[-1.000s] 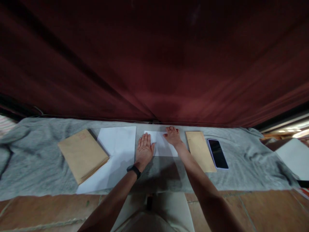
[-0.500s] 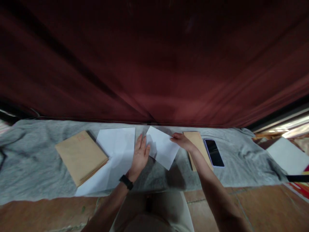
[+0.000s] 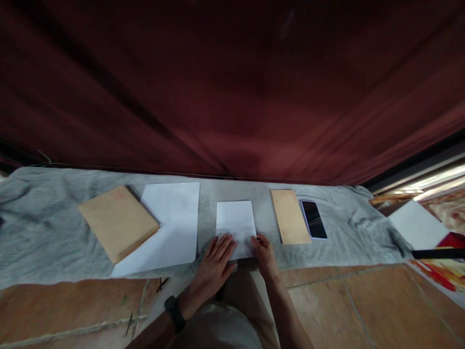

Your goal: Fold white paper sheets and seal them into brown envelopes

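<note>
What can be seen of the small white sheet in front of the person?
The small white sheet looks like plain paper, blank, rectangular and smaller than the big white sheet beside it. It lies flat on the grey cloth, apart from its neighbours. The left hand and right hand rest fingertips on its near edge.

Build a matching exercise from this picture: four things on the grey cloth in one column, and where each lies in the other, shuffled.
Things
1. folded white paper
2. phone
3. stack of brown envelopes
4. large white sheet

Places
A. farthest left on the grey cloth
B. screen up, just right of the single brown envelope
C. near edge under the fingertips of the left hand and right hand
D. between the envelope stack and the folded paper

Pairs: 1-C, 2-B, 3-A, 4-D
</note>
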Demonstrator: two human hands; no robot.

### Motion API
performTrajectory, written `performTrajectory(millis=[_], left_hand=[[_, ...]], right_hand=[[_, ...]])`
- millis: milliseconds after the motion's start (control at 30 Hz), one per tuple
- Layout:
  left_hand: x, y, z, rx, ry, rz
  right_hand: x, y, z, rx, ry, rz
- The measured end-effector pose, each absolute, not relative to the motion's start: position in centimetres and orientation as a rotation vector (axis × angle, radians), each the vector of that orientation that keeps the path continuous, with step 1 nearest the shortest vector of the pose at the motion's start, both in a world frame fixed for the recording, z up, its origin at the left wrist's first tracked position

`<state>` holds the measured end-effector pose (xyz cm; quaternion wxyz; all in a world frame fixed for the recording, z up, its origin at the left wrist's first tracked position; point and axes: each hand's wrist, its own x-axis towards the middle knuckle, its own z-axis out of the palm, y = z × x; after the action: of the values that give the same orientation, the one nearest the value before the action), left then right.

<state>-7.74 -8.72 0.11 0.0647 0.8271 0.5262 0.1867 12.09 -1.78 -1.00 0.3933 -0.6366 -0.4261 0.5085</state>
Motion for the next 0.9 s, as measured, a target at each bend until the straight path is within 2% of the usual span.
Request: performTrajectory(millis=[100,200,267,467,633,900], left_hand=[[-8.1,-9.2,-0.5,2.581,1.603,0.476],[-8.6,-8.9,-0.6,2.622,1.594,0.409],[-8.8,-8.6,-0.4,2.640,1.568,0.379],[-8.7,-8.4,0.0,2.573,1.550,0.346],[-8.7,-8.5,-1.0,2.595,1.564,0.340],[-9.3,-8.7,-1.7,2.653,1.513,0.299]], right_hand=[[12.7,-2.3,-0.4,-1.634,-1.244,1.188],[13.0,-2.4,0.8,-1.701,-1.572,0.767],[12.5,-2.0,1.6,-1.574,-1.825,0.584],[8.6,0.9,1.4,-0.855,-2.582,0.637],[6.9,4.3,0.3,-0.801,-2.775,0.484],[6.4,8.6,-0.1,-0.866,-2.785,0.387]])
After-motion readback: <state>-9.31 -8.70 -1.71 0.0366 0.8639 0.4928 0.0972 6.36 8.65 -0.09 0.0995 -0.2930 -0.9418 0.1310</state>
